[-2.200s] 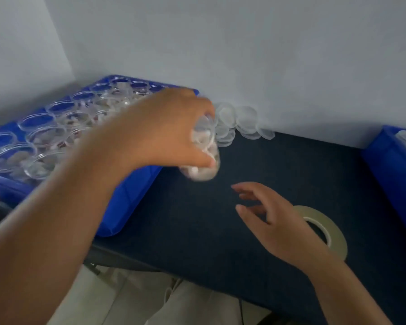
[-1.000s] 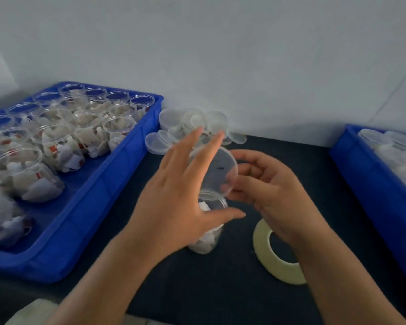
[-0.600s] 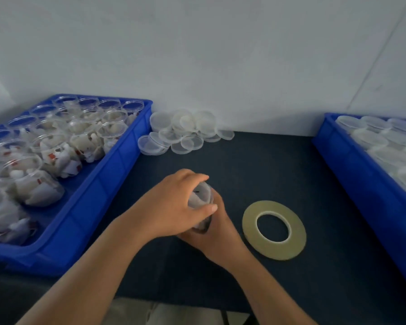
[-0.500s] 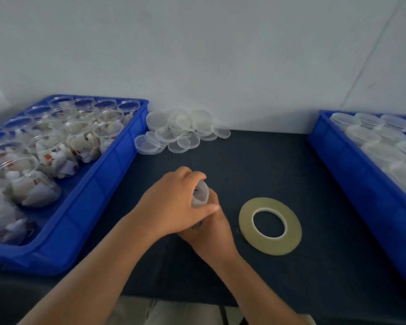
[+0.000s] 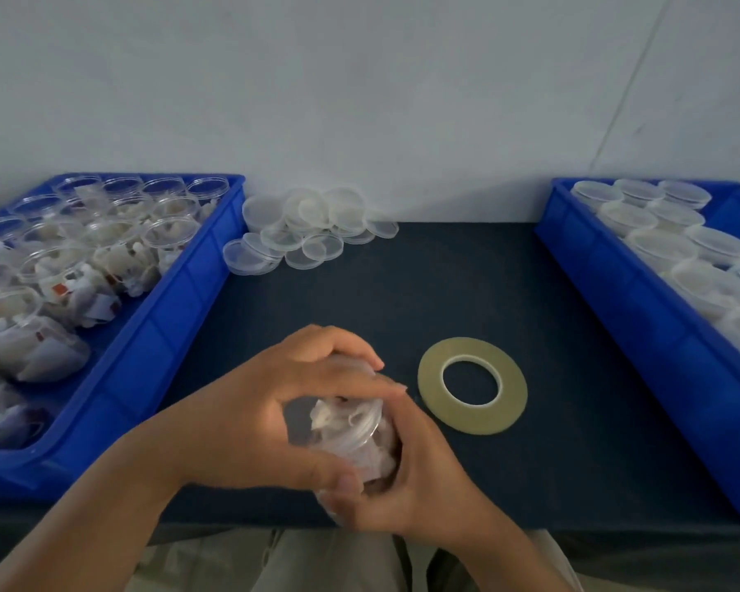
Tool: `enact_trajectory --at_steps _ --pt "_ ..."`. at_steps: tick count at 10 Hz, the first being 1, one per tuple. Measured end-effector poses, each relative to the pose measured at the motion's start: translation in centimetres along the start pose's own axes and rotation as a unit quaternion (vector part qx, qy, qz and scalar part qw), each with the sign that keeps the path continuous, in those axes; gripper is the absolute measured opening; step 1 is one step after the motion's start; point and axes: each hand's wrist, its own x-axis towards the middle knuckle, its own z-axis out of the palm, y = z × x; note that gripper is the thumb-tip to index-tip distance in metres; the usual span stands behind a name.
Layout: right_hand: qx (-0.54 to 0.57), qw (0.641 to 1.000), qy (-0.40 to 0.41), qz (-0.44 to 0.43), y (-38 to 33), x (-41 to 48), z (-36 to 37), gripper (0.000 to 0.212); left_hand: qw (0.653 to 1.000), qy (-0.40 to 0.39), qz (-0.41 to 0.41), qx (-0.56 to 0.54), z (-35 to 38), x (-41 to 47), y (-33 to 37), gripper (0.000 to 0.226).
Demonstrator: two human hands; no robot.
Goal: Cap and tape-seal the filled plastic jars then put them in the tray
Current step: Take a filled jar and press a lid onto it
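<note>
Both hands are on one filled jar (image 5: pixel 351 433), held off the table (image 5: pixel 402 292) just left of the tape roll (image 5: pixel 473 384), a bit nearer the person and tilted w/ its mouth toward the camera. The left hand (image 5: pixel 274 403) curls over the top, fingers across the far rim and thumb on the near side. The right hand (image 5: pixel 415 476) wraps the body from below. A clear lid (image 5: pixel 359 420) seems to sit on the mouth, but it's too blurred to tell if it's fully seated.

Judging progress: this looks like the capping step for this jar. Taping isn't begun — the roll lies flat, nobody touching it.

- Well right of the roll, the right-side tray (image 5: pixel 616 292) holds rows of capped jars (image 5: pixel 658 245), so a fair batch looks done. Can't tell from here if they're taped.
- Well left of the roll, the left-side tray (image 5: pixel 180 301) is crowded w/ open jars (image 5: pixel 167 232), filled and no lids.
- Beyond the roll, toward the wall, loose lids (image 5: pixel 308 232) sit in a pile.

So probably lots left — seat this lid, tape it, set it in the right-side tray, then work through the rest.
</note>
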Motion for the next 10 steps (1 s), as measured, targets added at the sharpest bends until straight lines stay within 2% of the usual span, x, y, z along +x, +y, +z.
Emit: enact_trajectory --at_steps 1,2,3,4,5,6,7,8,9,10 --pt "-0.078 0.996 0.038 -0.023 -0.6 -0.6 0.9 0.074 0.993 0.102 -0.036 0.037 2.0 -1.0 1.3 0.056" --pt "-0.202 0.978 0.051 -0.024 -0.5 -1.8 2.0 0.075 0.956 0.207 -0.127 0.162 4.9 -1.1 3.5 0.053" --pt "-0.191 0.98 0.03 0.049 -0.9 -2.8 2.2 0.061 0.944 0.239 -0.107 0.199 6.1 -1.3 5.1 0.046" --pt "-0.145 0.988 0.027 0.045 -1.3 -3.5 1.6 0.059 0.987 0.138 0.026 0.079 5.0 -1.9 6.0 0.008" --pt "-0.081 0.996 0.034 0.034 -2.9 -3.9 1.0 0.07 0.993 0.044 0.049 -0.1 3.3 -0.6 6.5 0.018" --pt "0.013 0.998 0.017 0.051 -3.7 -4.9 0.6 0.074 0.962 0.147 -0.169 -0.154 3.8 0.0 7.0 0.068" --pt "-0.039 0.997 0.044 0.052 -3.2 -4.9 -0.1 0.075 0.962 0.179 -0.178 -0.108 6.0 -1.4 6.5 0.104" --pt "-0.089 0.993 0.047 0.068 -3.3 -5.1 0.0 0.064 0.961 0.22 -0.152 -0.067 7.6 -2.3 6.2 0.092" --pt "-0.029 0.996 0.024 0.084 -4.3 -4.4 -0.6 0.058 0.964 0.242 -0.11 -0.03 7.4 -2.3 5.3 0.076" --pt "-0.04 0.998 0.009 0.058 -3.7 -3.8 -1.5 0.074 0.958 0.258 -0.091 -0.088 7.2 -2.2 4.2 0.081"
